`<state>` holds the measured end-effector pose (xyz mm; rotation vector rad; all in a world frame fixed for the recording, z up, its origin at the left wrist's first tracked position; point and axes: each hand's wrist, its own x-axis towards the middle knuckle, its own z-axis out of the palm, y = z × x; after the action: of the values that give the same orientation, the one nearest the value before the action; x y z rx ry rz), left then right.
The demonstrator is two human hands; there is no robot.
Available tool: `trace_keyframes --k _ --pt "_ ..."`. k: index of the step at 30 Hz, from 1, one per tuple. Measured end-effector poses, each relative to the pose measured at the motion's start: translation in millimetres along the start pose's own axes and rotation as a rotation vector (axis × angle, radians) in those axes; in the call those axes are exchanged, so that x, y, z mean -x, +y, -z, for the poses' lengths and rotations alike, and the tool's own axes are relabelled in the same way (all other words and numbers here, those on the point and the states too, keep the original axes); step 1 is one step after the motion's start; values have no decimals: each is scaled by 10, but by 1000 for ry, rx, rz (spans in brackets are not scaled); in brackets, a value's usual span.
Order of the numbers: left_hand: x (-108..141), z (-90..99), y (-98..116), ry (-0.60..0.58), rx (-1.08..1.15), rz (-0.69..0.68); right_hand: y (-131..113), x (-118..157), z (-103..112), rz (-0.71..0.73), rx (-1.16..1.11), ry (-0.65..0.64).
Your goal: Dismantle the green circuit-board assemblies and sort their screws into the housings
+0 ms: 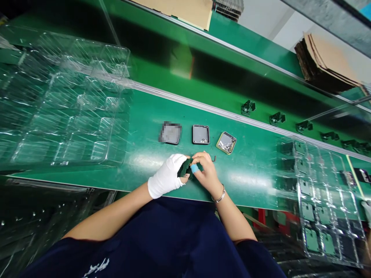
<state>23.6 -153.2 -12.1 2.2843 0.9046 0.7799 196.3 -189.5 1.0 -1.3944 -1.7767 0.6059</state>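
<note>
My left hand [168, 175], in a white glove with bare fingertips, is closed around a small dark green part [184, 168] above the bench's near edge. My right hand [206, 170] is bare apart from a blue wrap on one finger. Its fingers are pinched together against the part's right side; whatever lies between the tips is too small to make out. Just beyond the right hand lies a small dark L-shaped hex key [214, 158], partly covered. Farther back stand a square black dish [200, 133] with a few small metal pieces and a yellow-edged dish [226, 143] with many.
A partly blurred dish [171, 133] stands back left. Clear compartment trays [66, 116] fill the left side. At right, another clear tray [315, 197] holds green plates [312, 238]. Several dark assemblies [277, 118] line the strip behind the metal rail [185, 101]. Another person's hand [367, 210] shows far right.
</note>
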Motion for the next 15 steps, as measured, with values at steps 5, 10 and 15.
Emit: trace_keyframes --k 5,10,15 --pt "-41 64 52 -14 -109 11 -26 -3 -9 2 24 16" --pt "-91 116 74 -80 80 25 -37 -16 -12 8 -86 34" --pt "-90 39 75 4 121 140 -69 -4 -39 8 -55 87"
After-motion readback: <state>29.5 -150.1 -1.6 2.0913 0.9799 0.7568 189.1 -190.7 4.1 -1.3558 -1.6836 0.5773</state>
